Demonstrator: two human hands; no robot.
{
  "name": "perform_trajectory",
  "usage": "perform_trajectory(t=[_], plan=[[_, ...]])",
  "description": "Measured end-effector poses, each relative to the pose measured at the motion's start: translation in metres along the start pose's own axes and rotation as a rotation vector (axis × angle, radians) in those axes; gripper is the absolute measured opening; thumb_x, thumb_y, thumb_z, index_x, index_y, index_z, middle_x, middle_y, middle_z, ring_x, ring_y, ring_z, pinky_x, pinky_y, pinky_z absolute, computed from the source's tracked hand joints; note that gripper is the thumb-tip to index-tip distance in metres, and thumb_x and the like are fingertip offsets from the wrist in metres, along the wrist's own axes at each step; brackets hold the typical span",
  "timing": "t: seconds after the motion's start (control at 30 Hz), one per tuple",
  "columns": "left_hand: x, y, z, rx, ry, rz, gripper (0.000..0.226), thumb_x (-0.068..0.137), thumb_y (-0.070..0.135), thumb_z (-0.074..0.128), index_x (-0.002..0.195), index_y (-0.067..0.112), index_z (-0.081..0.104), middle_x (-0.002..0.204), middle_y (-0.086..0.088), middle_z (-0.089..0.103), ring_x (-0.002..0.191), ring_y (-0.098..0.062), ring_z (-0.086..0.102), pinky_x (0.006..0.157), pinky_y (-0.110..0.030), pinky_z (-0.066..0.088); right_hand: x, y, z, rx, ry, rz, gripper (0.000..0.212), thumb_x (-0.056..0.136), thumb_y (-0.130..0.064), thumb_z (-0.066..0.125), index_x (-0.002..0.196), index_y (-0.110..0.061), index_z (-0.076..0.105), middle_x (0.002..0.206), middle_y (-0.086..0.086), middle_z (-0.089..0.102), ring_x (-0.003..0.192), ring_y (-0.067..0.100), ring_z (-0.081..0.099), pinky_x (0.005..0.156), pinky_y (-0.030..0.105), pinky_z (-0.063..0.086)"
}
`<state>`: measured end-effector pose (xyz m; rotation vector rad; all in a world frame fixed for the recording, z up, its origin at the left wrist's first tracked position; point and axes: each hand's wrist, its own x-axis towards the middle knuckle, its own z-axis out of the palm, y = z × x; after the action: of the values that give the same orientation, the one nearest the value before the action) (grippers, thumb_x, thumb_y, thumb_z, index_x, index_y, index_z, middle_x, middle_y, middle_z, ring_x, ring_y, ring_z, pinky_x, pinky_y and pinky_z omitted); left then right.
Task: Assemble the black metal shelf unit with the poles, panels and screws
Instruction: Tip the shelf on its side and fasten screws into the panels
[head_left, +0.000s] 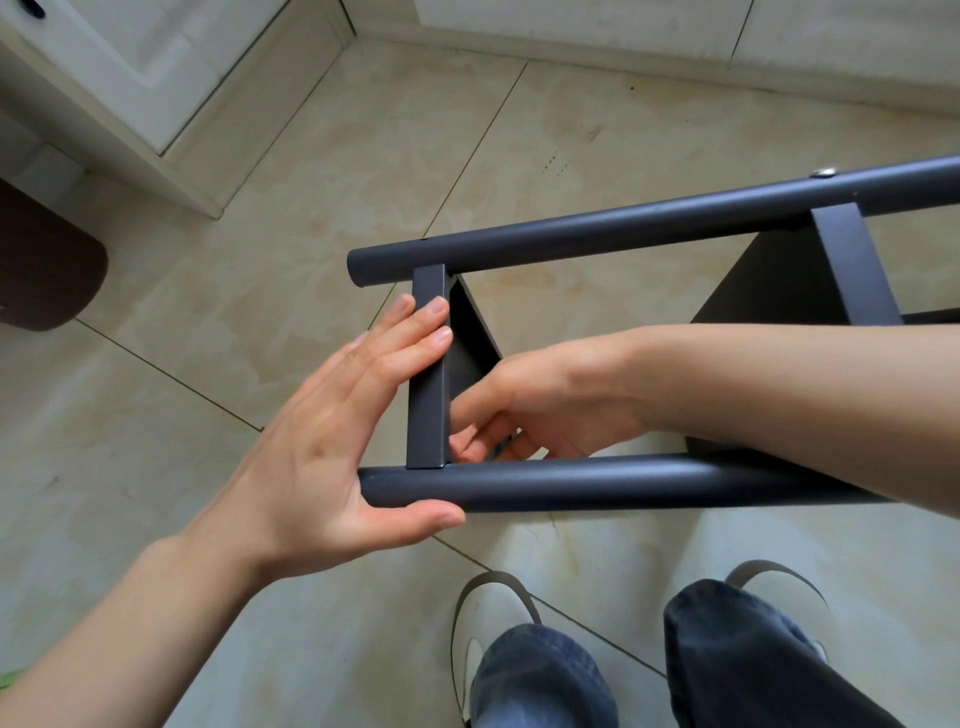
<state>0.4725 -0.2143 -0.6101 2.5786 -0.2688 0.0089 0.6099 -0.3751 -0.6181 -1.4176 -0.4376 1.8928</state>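
Black metal shelf unit (623, 483) lies sideways on beige tiled floor (311, 208), right end cut off | my left hand (322, 436) flat against its panel edge (428, 374), thumb under near pole | my right hand (524, 410) curled inside; held item unclear, I cannot tell.

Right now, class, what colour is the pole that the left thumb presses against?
Matte black, with a bluish-grey sheen: the near pole, shown best in the head view.
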Motion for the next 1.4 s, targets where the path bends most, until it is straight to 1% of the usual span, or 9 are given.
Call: perform_trajectory(t=[0.1, 0.27, 0.4, 0.5, 0.63, 0.77, 0.87, 1.03, 1.4], plan=[[0.0009, 0.0001, 0.0001, -0.004, -0.002, -0.003, 0.092, 0.084, 0.07, 0.058, 0.152, 0.014, 0.032, 0.166, 0.0, 0.023, 0.155, -0.023, 0.017, 0.123, -0.044, 0.022, -0.0012, -0.0004, -0.001, 0.039, -0.013, -0.008, 0.023, 0.094, -0.019, 0.053, 0.073, -0.015, 0.061, 0.073, 0.0, 0.06, 0.072, 0.014, 0.057, 0.064, 0.023, 0.05], [0.0008, 0.0007, 0.0004, -0.015, 0.001, -0.002, 0.091, 0.084, 0.07, 0.058, 0.152, 0.015, 0.032, 0.166, 0.0, 0.024, 0.155, -0.023, 0.017, 0.123, -0.042, 0.022, 0.0037, 0.0015, 0.0002, -0.054, 0.064, -0.005, 0.033, 0.098, -0.027, 0.054, 0.068, -0.016, 0.062, 0.063, -0.003, 0.059, 0.062, 0.01, 0.057, 0.063, 0.021, 0.049], [0.0008, 0.0008, 0.0002, -0.021, -0.003, -0.006, 0.091, 0.085, 0.069, 0.058, 0.152, 0.015, 0.032, 0.166, 0.0, 0.023, 0.155, -0.024, 0.016, 0.123, -0.041, 0.021, -0.0011, -0.0001, -0.0034, 0.065, -0.002, 0.002, 0.026, 0.096, -0.021, 0.051, 0.074, -0.015, 0.062, 0.069, -0.001, 0.062, 0.066, 0.012, 0.058, 0.059, 0.021, 0.051], [-0.0001, 0.0003, -0.0007, -0.024, -0.002, -0.009, 0.091, 0.085, 0.07, 0.058, 0.153, 0.015, 0.032, 0.166, 0.0, 0.023, 0.155, -0.024, 0.016, 0.123, -0.04, 0.021, -0.0021, 0.0003, -0.0034, 0.029, -0.04, -0.005, 0.027, 0.095, -0.018, 0.052, 0.069, -0.015, 0.059, 0.072, 0.0, 0.059, 0.069, 0.013, 0.057, 0.057, 0.019, 0.051], [-0.0003, 0.0008, 0.0001, -0.026, -0.005, -0.006, 0.091, 0.085, 0.069, 0.058, 0.153, 0.015, 0.032, 0.166, 0.0, 0.023, 0.155, -0.024, 0.016, 0.123, -0.039, 0.021, 0.0021, 0.0017, -0.0019, -0.028, 0.014, 0.02, 0.031, 0.096, -0.023, 0.053, 0.067, -0.016, 0.059, 0.063, -0.003, 0.058, 0.06, 0.01, 0.054, 0.055, 0.016, 0.049], [0.0013, 0.0009, 0.0002, -0.031, -0.006, -0.009, 0.09, 0.085, 0.069, 0.059, 0.152, 0.016, 0.032, 0.166, 0.0, 0.023, 0.155, -0.023, 0.016, 0.124, -0.038, 0.02, -0.0006, 0.0002, -0.0041, 0.019, -0.015, 0.016, 0.021, 0.093, -0.022, 0.054, 0.074, -0.017, 0.06, 0.076, -0.001, 0.059, 0.074, 0.014, 0.055, 0.065, 0.022, 0.05], [0.001, 0.0005, 0.0, -0.033, -0.004, -0.008, 0.09, 0.085, 0.069, 0.059, 0.152, 0.017, 0.031, 0.166, 0.0, 0.023, 0.155, -0.023, 0.016, 0.124, -0.038, 0.02, 0.0002, 0.0015, -0.0048, -0.009, -0.023, -0.007, 0.024, 0.095, -0.02, 0.053, 0.072, -0.015, 0.059, 0.079, 0.002, 0.058, 0.082, 0.018, 0.054, 0.068, 0.026, 0.049], [0.0002, 0.0001, 0.0009, -0.031, -0.003, -0.005, 0.091, 0.085, 0.069, 0.059, 0.153, 0.015, 0.031, 0.166, 0.0, 0.023, 0.155, -0.024, 0.016, 0.124, -0.037, 0.021, 0.0016, 0.0016, -0.003, -0.013, 0.021, 0.012, 0.027, 0.095, -0.021, 0.056, 0.069, -0.014, 0.061, 0.068, 0.0, 0.058, 0.067, 0.014, 0.056, 0.064, 0.025, 0.047], [0.0005, 0.0003, 0.0005, -0.038, -0.004, -0.01, 0.091, 0.084, 0.068, 0.061, 0.152, 0.015, 0.033, 0.166, 0.001, 0.024, 0.155, -0.023, 0.016, 0.123, -0.036, 0.021, 0.0028, 0.003, -0.0053, -0.01, -0.028, -0.015, 0.026, 0.096, -0.018, 0.054, 0.071, -0.013, 0.059, 0.072, 0.003, 0.058, 0.071, 0.014, 0.057, 0.065, 0.025, 0.049]])
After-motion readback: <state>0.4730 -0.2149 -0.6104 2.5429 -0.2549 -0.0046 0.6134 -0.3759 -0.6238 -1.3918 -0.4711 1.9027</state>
